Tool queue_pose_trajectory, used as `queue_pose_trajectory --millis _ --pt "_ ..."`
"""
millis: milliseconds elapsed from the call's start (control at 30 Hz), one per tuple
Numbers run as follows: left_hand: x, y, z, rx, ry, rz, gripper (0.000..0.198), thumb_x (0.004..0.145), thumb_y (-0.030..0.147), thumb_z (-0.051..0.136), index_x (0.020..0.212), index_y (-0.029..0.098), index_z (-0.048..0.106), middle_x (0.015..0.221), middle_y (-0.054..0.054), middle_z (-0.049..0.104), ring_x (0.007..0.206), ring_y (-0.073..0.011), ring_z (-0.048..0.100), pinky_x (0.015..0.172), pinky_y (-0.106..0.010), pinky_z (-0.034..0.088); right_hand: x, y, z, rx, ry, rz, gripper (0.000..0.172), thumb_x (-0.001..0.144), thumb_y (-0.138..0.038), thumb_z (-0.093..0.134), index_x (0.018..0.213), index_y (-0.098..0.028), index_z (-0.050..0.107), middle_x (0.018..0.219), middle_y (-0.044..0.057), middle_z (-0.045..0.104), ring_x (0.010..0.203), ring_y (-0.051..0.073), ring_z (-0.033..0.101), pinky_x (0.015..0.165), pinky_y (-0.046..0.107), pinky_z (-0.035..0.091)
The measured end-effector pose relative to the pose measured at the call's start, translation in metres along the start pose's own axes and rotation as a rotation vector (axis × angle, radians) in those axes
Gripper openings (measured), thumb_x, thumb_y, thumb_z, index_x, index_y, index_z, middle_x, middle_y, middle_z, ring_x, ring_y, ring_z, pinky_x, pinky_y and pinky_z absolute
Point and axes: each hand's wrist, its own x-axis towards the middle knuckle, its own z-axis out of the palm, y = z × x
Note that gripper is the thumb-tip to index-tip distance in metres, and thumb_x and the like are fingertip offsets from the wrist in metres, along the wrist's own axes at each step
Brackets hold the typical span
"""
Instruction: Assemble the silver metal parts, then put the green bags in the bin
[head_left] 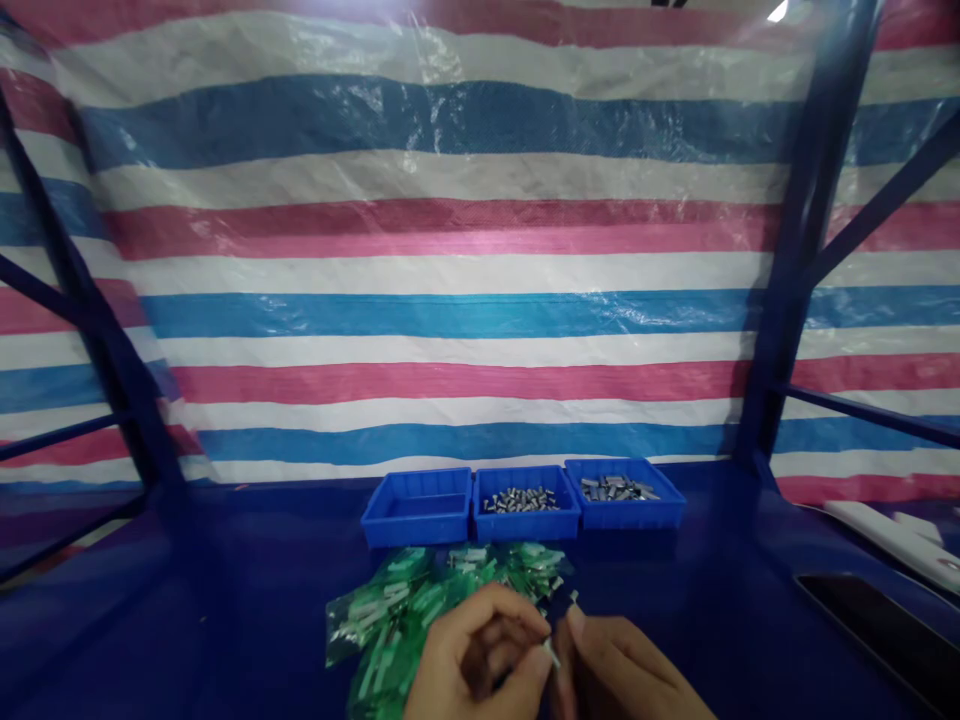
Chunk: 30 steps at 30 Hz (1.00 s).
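Observation:
My left hand (484, 655) is closed, thumb and forefinger pinching a small pale, shiny piece (551, 653) whose kind I cannot make out. Close against it on the right is my right hand (622, 660), its fingers pressed together; what they grip, if anything, is hidden. A tiny light-coloured bit (574, 597) shows just above the right fingertips, and whether it is held I cannot tell. Beyond and left of my left hand lies a heap of green-tinted clear plastic bags (405, 610) with pale strip-like pieces in or on them.
Three blue bins stand in a row behind the heap: a bare left bin (416, 520), a middle bin (525, 525) with small metal parts, and a right bin (634, 515) with flat metal pieces. A dark phone-like slab (885, 630) and a white power strip (896, 540) lie right.

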Motion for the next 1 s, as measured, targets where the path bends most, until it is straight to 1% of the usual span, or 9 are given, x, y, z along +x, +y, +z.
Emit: queue_pose_trajectory --millis 67,200,267,400,533,633,767,933,1000 --pt "0.007 0.003 -0.006 0.048 0.027 0.046 0.005 0.084 0.018 0.061 0.086 0.02 0.065 0.079 -0.002 0.065 0.073 -0.0134 0.063 0.068 -0.023 0.051 0.004 -0.011 -0.011 -0.1 0.064 -0.09 0.063 0.087 -0.071 0.043 0.066 -0.015 0.062 0.057 0.001 0.054 0.056 0.013 0.048 0.057 0.025 0.038" --pt "0.03 0.015 -0.015 0.199 0.102 0.265 0.01 0.077 0.012 0.062 0.08 0.019 0.069 0.084 -0.004 0.063 0.076 -0.0151 0.063 0.069 -0.026 0.053 0.019 -0.027 -0.042 -0.305 0.275 -0.242 0.059 0.088 -0.068 0.044 0.066 -0.016 0.061 0.059 0.002 0.057 0.058 0.015 0.051 0.058 0.026 0.038" --pt "0.045 0.017 -0.016 0.297 0.093 0.326 0.016 0.074 0.009 0.061 0.084 0.018 0.07 0.085 -0.005 0.064 0.075 -0.0156 0.064 0.068 -0.027 0.053 0.025 -0.027 -0.052 -0.44 0.303 -0.282 0.055 0.09 -0.064 0.044 0.066 -0.016 0.061 0.059 0.001 0.056 0.06 0.016 0.051 0.058 0.027 0.038" --pt "0.078 0.011 -0.022 0.559 0.071 0.366 0.033 0.071 0.003 0.055 0.099 0.017 0.066 0.087 -0.005 0.069 0.078 -0.0165 0.067 0.073 -0.028 0.054 0.029 -0.021 -0.056 -0.717 0.222 -0.314 0.038 0.094 -0.043 0.047 0.071 -0.016 0.06 0.063 0.0 0.054 0.061 0.014 0.05 0.056 0.024 0.036" --pt "0.115 -0.002 -0.034 0.741 0.053 0.365 0.031 0.068 0.0 0.054 0.092 0.016 0.066 0.085 -0.005 0.071 0.078 -0.0189 0.067 0.075 -0.031 0.053 0.028 -0.023 -0.057 -0.962 0.076 -0.369 0.009 0.084 -0.018 0.059 0.08 -0.015 0.067 0.07 0.0 0.061 0.062 0.014 0.054 0.058 0.023 0.04" --pt "0.132 -0.008 -0.04 0.78 0.036 0.337 0.033 0.065 0.001 0.06 0.094 0.016 0.066 0.086 -0.006 0.073 0.084 -0.0237 0.068 0.078 -0.035 0.052 0.028 -0.026 -0.063 -1.106 -0.021 -0.437 0.018 0.079 -0.006 0.06 0.088 -0.017 0.071 0.082 0.004 0.067 0.077 0.017 0.061 0.071 0.026 0.045" --pt "0.122 -0.001 -0.035 0.797 0.027 0.336 0.03 0.071 0.007 0.061 0.099 0.017 0.066 0.101 -0.01 0.073 0.097 -0.0263 0.066 0.087 -0.039 0.049 0.03 -0.022 -0.071 -1.163 -0.062 -0.43 0.03 0.079 -0.002 0.06 0.098 -0.02 0.073 0.093 0.005 0.067 0.087 0.017 0.063 0.079 0.027 0.048" --pt "0.076 0.018 -0.016 0.786 -0.043 0.358 0.028 0.073 0.009 0.061 0.098 0.02 0.067 0.101 -0.005 0.072 0.098 -0.0237 0.065 0.089 -0.038 0.048 0.036 -0.012 -0.075 -1.146 -0.038 -0.425 0.026 0.08 -0.001 0.061 0.093 -0.02 0.073 0.094 0.004 0.064 0.089 0.017 0.063 0.082 0.028 0.049" --pt "0.057 0.022 -0.009 0.746 -0.048 0.325 0.026 0.073 0.008 0.061 0.094 0.02 0.068 0.096 -0.004 0.072 0.093 -0.0223 0.065 0.086 -0.036 0.048 0.037 -0.009 -0.073 -1.085 -0.011 -0.442 0.022 0.08 -0.003 0.061 0.088 -0.019 0.072 0.092 0.004 0.063 0.084 0.016 0.062 0.077 0.026 0.049"
